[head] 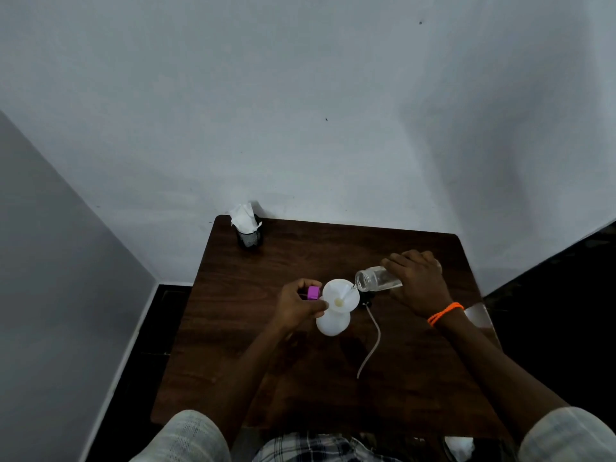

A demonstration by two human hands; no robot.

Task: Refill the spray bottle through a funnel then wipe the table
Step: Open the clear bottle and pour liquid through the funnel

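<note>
A white spray bottle (332, 325) stands in the middle of the brown table (266, 361) with a white funnel (340, 295) in its neck. My left hand (298, 303) grips the funnel and bottle neck from the left. My right hand (418, 281) holds a clear bottle (375, 279) tilted on its side, its mouth at the funnel's right rim, and water runs into the funnel. The sprayer head (366, 297), dark, lies right of the funnel, its white tube (371, 341) trailing toward me. A purple cap (313, 292) sits beside my left fingers.
A black mesh cup holding white tissues (248, 228) stands at the table's far left corner. Pale walls close in behind and on the left. A white object (461, 445) lies near my lap at the bottom right.
</note>
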